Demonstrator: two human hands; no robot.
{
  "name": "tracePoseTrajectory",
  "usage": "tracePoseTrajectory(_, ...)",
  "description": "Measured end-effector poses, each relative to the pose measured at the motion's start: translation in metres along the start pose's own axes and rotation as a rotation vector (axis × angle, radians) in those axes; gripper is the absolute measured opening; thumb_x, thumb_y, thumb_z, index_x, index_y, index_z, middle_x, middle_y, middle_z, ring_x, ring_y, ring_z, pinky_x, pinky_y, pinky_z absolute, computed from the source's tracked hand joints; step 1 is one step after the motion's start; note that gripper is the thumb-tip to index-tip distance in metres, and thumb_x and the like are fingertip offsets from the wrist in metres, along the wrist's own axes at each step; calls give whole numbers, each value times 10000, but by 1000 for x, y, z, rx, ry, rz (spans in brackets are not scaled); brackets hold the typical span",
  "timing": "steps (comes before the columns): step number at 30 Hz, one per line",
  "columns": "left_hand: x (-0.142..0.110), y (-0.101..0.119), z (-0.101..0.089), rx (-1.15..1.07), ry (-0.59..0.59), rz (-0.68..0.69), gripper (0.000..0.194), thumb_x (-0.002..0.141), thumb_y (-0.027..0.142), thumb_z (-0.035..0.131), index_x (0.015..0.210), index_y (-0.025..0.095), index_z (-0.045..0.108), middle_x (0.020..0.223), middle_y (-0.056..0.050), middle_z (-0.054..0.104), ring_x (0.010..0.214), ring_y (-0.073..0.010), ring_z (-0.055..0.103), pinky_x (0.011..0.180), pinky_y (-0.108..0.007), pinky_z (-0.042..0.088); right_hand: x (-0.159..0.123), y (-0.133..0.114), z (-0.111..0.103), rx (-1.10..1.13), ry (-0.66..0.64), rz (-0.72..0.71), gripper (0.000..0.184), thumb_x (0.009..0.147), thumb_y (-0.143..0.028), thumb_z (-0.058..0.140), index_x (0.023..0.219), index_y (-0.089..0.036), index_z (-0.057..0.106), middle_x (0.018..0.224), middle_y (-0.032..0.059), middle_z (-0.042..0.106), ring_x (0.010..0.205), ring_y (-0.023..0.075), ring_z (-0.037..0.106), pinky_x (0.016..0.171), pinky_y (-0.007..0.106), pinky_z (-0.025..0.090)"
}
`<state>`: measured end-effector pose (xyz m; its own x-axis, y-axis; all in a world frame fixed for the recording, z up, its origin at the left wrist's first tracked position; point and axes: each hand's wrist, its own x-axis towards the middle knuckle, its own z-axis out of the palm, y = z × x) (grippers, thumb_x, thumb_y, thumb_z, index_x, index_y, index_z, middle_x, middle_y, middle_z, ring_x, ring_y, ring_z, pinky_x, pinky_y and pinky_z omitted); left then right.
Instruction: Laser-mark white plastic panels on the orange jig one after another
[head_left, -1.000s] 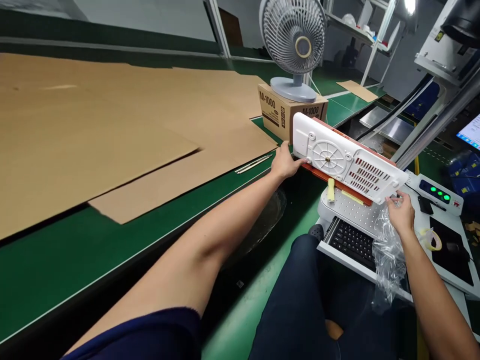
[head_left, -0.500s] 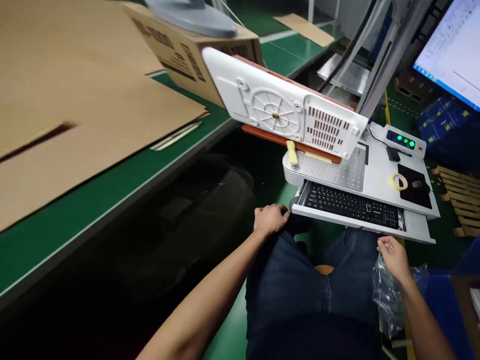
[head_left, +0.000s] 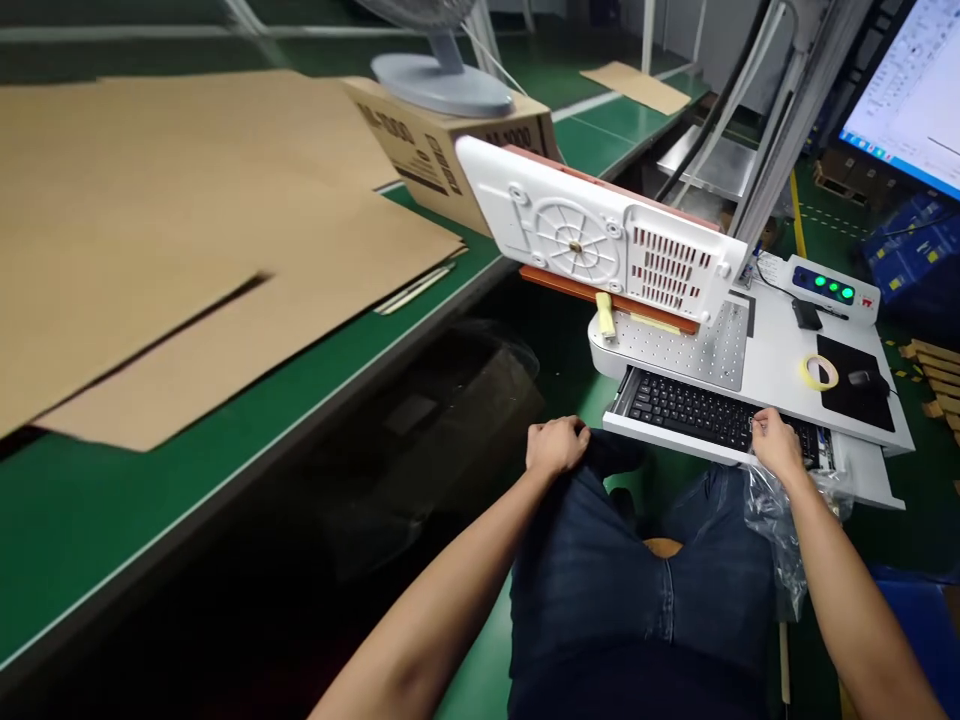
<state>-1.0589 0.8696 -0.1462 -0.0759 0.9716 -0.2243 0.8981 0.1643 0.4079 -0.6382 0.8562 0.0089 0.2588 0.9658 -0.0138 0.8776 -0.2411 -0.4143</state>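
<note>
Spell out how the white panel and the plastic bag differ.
The white panel is opaque; the plastic bag is see-through. The panel is flat, with a slotted grille and a round ribbed area, while the bag is crumpled and limp. The panel stands nearly upright with neither hand touching it, whereas the bag hangs from the right hand. Both are to the right of the cardboard sheets in the view.

We see matt cardboard [head_left: 225, 215] at left, a smooth plastic panel [head_left: 589, 232] upper right and glossy, crinkled film [head_left: 780, 520] lower right.
</note>
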Motion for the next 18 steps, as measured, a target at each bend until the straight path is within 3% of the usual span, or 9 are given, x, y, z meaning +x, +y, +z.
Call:
tracePoseTrajectory(4,6,-2,-2,1,-1,-12,430,1040,465,453,1090,241,816,1202,-140,831,1225,-368,720,1102,-514,407,-4,12,-4,49,54,-14,399,1047,-597,529,1022,-254,730,1078,102,825,1003,305,747,878,374,497)
tracePoseTrajectory(8,15,0,-3,13,-20,-13,394,1029,446,480,1060,238,813,1183,-151,828,1203,-377,719,1082,-524,405,-19,32,3,213,91,-55,606,1002,-795,495,901,-235,702,868,90,788,809,257,710,787,339,484)
tracePoseTrajectory(18,15,8,-7,70,-65,-3,395,1044,433,469,1085,237,809,1220,-148,816,1217,-372,709,1060,-510,402,-26,41,11,265,133,-41,661,985,-867,463,749,-256,550,657,3,560,641,194,500,690,320,361)
